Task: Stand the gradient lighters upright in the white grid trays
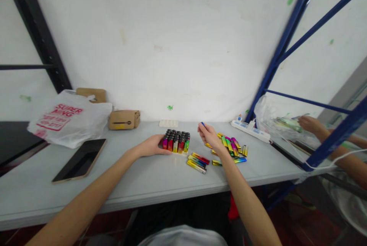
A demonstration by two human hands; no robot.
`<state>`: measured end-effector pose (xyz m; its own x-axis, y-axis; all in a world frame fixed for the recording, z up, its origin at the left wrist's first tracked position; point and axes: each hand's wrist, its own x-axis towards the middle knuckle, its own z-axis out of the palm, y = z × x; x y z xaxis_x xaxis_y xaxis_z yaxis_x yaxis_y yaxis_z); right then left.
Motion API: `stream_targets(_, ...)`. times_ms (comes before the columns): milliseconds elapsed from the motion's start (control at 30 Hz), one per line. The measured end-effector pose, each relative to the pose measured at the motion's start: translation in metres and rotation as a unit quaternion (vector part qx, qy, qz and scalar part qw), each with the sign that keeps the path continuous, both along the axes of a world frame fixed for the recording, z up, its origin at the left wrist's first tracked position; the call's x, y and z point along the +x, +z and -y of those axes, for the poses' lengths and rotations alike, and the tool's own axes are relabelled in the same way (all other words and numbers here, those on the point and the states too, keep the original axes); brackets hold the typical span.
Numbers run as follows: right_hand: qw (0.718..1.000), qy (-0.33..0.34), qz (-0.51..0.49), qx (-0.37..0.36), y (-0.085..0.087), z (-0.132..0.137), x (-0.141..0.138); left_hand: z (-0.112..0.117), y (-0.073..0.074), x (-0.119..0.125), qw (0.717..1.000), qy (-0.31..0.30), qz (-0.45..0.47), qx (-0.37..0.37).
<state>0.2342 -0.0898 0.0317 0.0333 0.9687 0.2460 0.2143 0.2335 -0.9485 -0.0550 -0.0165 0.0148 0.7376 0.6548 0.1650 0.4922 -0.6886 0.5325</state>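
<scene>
Upright lighters with black tops stand in tight rows as a block [176, 141] in the middle of the table, a pale tray edge showing beneath them. My left hand [155, 145] grips the block's left side, thumb at the front and fingers reaching behind. To the right of the block, my right hand [208, 134] is raised and closed around a lighter [203, 124]; only its blue end shows. Several shiny lighters [197, 162] lie side by side in front of the block. Below and beyond my right wrist is a loose pile of metallic coloured lighters [231, 145].
A pale empty-looking tray [168, 123] lies by the wall. Leftward are a cardboard box [124, 119], a white plastic bag [71, 118] and a dark tablet [80, 160]. A power strip [251, 131] sits near the blue rack post [269, 74]. Another person's arm [318, 129] shows far right.
</scene>
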Motion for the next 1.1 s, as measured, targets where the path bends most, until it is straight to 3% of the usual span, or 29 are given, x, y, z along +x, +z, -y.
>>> stream_targets(200, 0.977, -0.16, 0.126, 0.066, -0.007, -0.006, 0.006, 0.0, -0.001, 0.0, 1.0, -0.001, -0.005, 0.002)
stream_targets(333, 0.957, -0.193, 0.199, 0.089, -0.008, -0.005, 0.003, 0.001, 0.001, 0.0, 1.0, 0.001, -0.007, -0.005)
stream_targets(467, 0.955, -0.171, 0.219, 0.104, -0.006, -0.004, -0.001, 0.001, 0.002, 0.0, 1.0, 0.002, -0.011, -0.009)
stream_targets(733, 0.97, -0.025, 0.22, 0.104, 0.008, 0.009, 0.002, 0.001, 0.0, 0.001, 1.0, 0.012, -0.002, -0.014)
stream_targets(933, 0.922, -0.001, 0.346, 0.175, 0.036, 0.029, 0.003, 0.001, 0.001, 0.001, 1.0, 0.002, 0.002, -0.025)
stream_targets(1000, 0.909, 0.008, 0.384, 0.163, 0.042, 0.036, 0.0, 0.001, 0.001, 0.002, 1.0, 0.006, 0.0, -0.022)
stream_targets(1100, 0.912, 0.057, 0.394, 0.105, 0.047, 0.045, -0.006, 0.002, 0.002, 0.002, 1.0, 0.002, -0.002, -0.021)
